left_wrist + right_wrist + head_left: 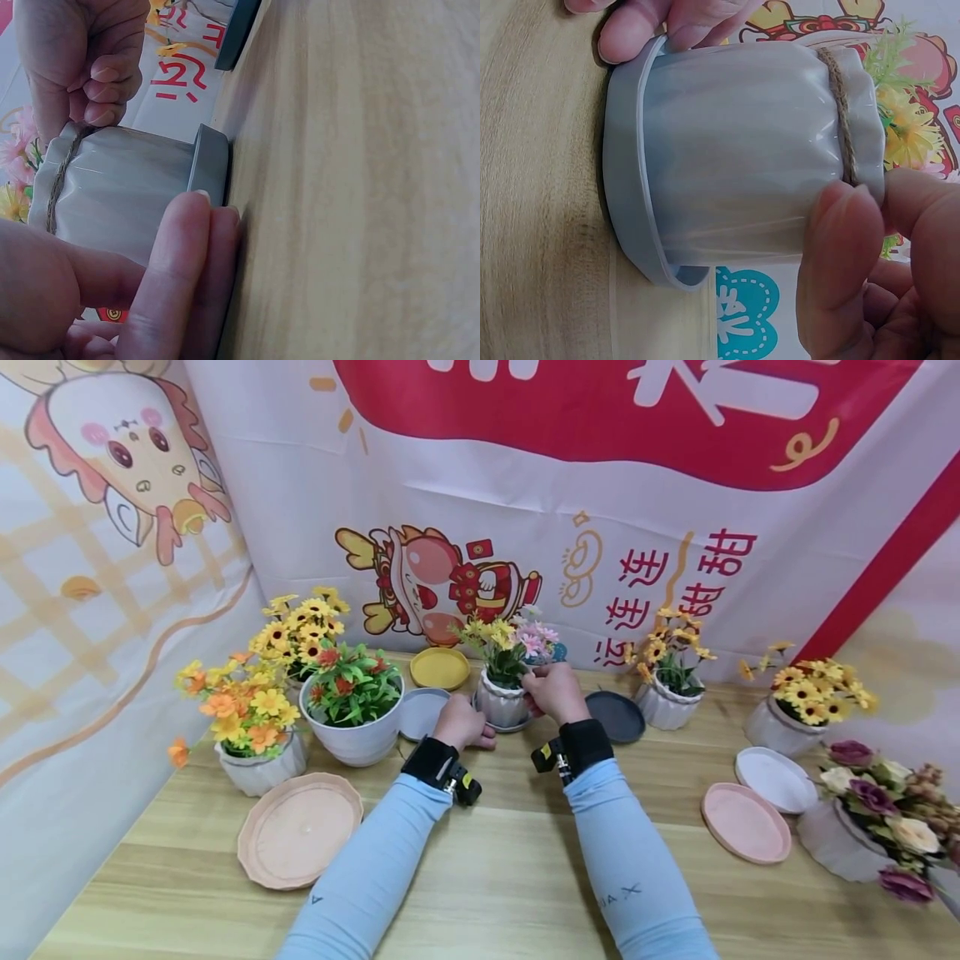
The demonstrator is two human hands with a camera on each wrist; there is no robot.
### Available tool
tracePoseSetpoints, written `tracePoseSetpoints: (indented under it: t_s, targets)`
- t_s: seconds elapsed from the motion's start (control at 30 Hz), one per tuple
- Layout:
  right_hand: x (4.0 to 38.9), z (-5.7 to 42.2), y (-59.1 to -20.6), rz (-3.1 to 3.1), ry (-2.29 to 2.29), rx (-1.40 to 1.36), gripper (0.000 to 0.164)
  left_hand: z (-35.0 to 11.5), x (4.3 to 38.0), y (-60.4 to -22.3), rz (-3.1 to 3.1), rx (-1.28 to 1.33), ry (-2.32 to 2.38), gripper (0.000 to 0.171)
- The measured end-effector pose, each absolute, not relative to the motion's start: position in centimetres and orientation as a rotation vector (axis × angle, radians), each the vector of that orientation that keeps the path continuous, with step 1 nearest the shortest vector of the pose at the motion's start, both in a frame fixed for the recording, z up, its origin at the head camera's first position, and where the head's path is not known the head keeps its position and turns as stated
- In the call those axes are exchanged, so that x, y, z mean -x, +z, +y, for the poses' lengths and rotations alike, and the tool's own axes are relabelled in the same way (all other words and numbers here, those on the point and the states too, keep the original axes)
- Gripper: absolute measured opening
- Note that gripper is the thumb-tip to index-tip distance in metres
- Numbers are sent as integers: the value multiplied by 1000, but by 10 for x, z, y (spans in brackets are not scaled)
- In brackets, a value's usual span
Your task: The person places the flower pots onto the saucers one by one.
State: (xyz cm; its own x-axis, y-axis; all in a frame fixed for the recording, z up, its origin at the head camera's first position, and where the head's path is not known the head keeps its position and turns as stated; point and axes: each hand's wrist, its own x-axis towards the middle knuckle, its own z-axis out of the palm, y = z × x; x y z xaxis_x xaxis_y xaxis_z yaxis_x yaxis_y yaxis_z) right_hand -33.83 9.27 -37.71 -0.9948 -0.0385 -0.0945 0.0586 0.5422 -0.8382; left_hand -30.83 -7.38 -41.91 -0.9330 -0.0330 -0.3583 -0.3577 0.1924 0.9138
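Observation:
A white fluted flower pot [501, 703] with pink and yellow artificial flowers [517, 639] stands upright in a grey-blue saucer [626, 142] on the table. Twine [840, 105] is tied below its wavy rim. My right hand [557, 692] pinches that rim between thumb and fingers, on the pot's right side. Low on the left, my left hand [461, 724] holds the saucer's edge; its fingers [176, 262] lie along the outside while the thumb is by the pot wall. Part of the saucer is hidden behind the left fingers.
Potted flowers stand at the left, including a red-and-green plant [352, 727], and at the right, including a purple-and-white one [847, 843]. Around the pot lie a yellow saucer [440, 669], a blue-grey saucer [420, 714] and a dark saucer [615, 717]. Nearer are pink saucers [300, 831] and a white one [776, 779].

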Motion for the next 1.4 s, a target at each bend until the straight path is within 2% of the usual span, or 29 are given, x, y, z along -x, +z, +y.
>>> tracePoseSetpoints:
  t_s: [0.27, 0.43, 0.57, 0.73, 0.87, 1.13, 1.4]
  targets:
    - [339, 96, -374, 2673, -1403, -47, 30, -72, 310, -422, 2186, 347, 1809, 46]
    - [340, 100, -357, 2630, -1459, -27, 33, -77, 313, -422, 2167, 325, 1834, 51]
    - [332, 120, -333, 2667, -1523, -31, 33, -77, 314, -420, 2143, 286, 1884, 51]
    - [312, 154, -310, 2837, -1461, -64, 34, -79, 312, -421, 2144, 253, 1850, 40]
    - [298, 187, -304, 2961, -1398, -53, 33, -81, 306, -414, 2167, 219, 1740, 49]
    - [283, 239, -321, 2903, -1427, -107, 32, -95, 282, -380, 2304, 132, 1530, 63]
    - [280, 270, -354, 2862, -1385, -246, 31, -89, 254, -344, 2460, -97, 1382, 47]
